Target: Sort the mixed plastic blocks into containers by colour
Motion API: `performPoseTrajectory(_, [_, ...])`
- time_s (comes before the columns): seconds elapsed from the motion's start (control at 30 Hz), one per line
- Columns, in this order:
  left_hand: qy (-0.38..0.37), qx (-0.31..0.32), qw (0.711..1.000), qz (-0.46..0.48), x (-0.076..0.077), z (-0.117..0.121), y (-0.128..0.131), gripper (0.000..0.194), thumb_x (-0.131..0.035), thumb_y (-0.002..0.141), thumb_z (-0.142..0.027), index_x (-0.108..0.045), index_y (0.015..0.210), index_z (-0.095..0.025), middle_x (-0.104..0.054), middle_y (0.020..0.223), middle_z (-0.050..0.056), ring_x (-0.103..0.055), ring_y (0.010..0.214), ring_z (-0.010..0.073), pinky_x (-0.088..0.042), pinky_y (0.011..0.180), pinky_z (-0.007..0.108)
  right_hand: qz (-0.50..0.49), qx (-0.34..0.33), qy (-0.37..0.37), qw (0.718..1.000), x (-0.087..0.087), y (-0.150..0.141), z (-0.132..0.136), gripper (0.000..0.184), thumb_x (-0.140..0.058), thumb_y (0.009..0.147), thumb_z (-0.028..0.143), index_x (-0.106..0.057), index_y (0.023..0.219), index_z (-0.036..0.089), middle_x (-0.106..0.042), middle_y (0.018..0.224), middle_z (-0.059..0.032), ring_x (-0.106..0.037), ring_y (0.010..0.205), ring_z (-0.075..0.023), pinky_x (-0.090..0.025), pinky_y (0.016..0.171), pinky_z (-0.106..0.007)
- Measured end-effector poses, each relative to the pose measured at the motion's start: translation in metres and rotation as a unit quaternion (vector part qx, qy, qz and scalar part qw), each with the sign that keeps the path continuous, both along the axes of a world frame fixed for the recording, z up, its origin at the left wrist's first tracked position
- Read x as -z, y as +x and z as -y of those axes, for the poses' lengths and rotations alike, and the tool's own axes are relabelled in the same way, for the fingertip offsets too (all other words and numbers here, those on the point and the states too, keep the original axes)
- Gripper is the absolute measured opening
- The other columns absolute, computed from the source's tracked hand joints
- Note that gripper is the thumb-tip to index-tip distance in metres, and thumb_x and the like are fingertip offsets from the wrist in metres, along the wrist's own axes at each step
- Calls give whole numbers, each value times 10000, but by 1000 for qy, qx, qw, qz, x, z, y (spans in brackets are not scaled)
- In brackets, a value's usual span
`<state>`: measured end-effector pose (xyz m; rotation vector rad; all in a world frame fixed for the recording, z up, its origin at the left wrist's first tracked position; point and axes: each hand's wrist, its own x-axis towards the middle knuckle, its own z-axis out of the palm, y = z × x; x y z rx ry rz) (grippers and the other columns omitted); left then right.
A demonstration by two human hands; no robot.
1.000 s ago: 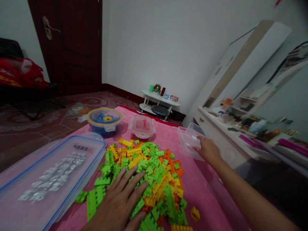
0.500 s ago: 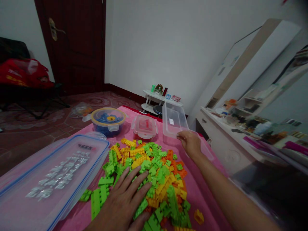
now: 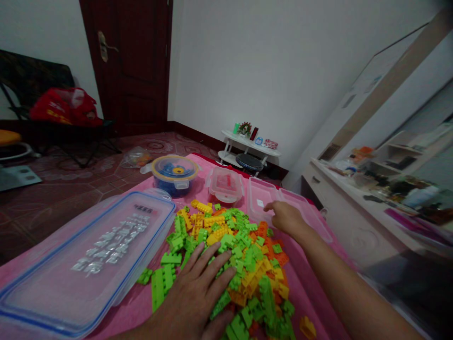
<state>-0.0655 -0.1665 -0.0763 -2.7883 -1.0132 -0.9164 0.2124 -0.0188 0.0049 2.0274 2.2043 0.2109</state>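
My left hand (image 3: 198, 293) lies with its fingers spread over a pile of green, yellow and orange toy building bricks (image 3: 253, 257), palm down. At the far right of the pile my right hand (image 3: 287, 218) is closed at the near right rim of a clear plastic box (image 3: 256, 192), one finger reaching over the edge. The box rests flat on the pink cloth (image 3: 300, 278), its hinged clear lid (image 3: 307, 212) folded out to the right. Curled fingers hide part of the rim.
A large blue-edged plastic lid (image 3: 102, 250) lies at left. Behind the bricks stand a round yellow-rimmed tub (image 3: 175, 177) of blue pieces and a small lidded box (image 3: 225, 185) with reddish contents. One yellow brick (image 3: 307, 327) lies apart near the front.
The clear box, tilted up before, has come down flat on the cloth with my right hand at its rim. My left hand stays on the bricks. The view has swung left.
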Motion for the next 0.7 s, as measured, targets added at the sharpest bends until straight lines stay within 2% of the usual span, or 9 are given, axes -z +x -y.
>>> performPoseTrajectory(0.13, [-13, -11, 1000, -6, -1, 1, 1, 521, -562, 835, -380, -463, 1328, -243, -453, 1419, 57, -323, 1355, 292, -321, 1079, 553, -72, -115, 73, 988, 1, -48, -10, 399, -519, 788, 175, -600, 1178, 208, -608, 1202, -90, -559, 1083, -219, -404, 901, -316])
performPoseTrajectory(0.2, [-8, -11, 1000, -12, 2, 1, 1, 528, -556, 839, -382, -451, 1338, -243, -439, 1431, 54, -317, 1357, 296, -316, 1081, 559, -82, -172, 75, 979, 9, -71, -20, 507, -587, 773, 222, -522, 1275, 190, -500, 1334, -121, -482, 1184, -241, -367, 971, -339])
performPoseTrajectory(0.3, [4, -5, 1000, -9, 7, -2, 1, 533, -559, 836, -390, -451, 1337, -247, -432, 1436, 49, -316, 1357, 297, -312, 1088, 550, -74, -197, 63, 975, 23, -94, -38, 783, -697, 709, 315, -355, 1404, 198, -292, 1484, -155, -323, 1315, -296, -321, 1018, -406])
performPoseTrajectory(0.37, [10, -5, 1000, -6, 9, -4, 1, 524, -553, 840, -403, -459, 1330, -242, -445, 1426, 54, -320, 1354, 300, -321, 1083, 547, -73, -192, 54, 977, 29, -102, -48, 851, -699, 713, 388, -293, 1435, 190, -263, 1494, -174, -281, 1336, -311, -324, 1013, -422])
performPoseTrajectory(0.43, [12, -6, 1000, -9, 9, -4, 1, 526, -528, 856, -418, -444, 1343, -238, -442, 1427, 60, -320, 1353, 303, -334, 1069, 554, -67, -192, 49, 978, 30, -105, -53, 782, -631, 780, 381, -275, 1442, 169, -312, 1464, -193, -323, 1311, -308, -349, 992, -407])
performPoseTrajectory(0.53, [7, -4, 1000, -15, 7, -4, -1, 593, -493, 873, -456, -351, 1408, -243, -366, 1475, 77, -298, 1365, 308, -341, 1055, 563, -42, -208, 51, 976, 28, -103, -55, 638, -515, 853, 268, -291, 1438, 149, -376, 1425, -200, -415, 1251, -294, -367, 976, -376])
performPoseTrajectory(0.6, [5, 1, 1000, -9, 7, -4, -1, 669, -478, 869, -512, -271, 1446, -245, -293, 1508, 102, -279, 1374, 313, -342, 1053, 557, -39, -217, 65, 973, 27, -99, -55, 591, -465, 880, 251, -299, 1436, 138, -361, 1442, -195, -431, 1249, -287, -368, 983, -362])
performPoseTrajectory(0.7, [5, 6, 1000, 18, 10, -5, -3, 733, -448, 861, -570, -205, 1468, -239, -235, 1526, 136, -271, 1379, 313, -334, 1062, 539, -72, -219, 92, 969, 27, -92, -54, 577, -413, 918, 325, -282, 1447, 135, -295, 1492, -177, -409, 1286, -278, -377, 994, -356])
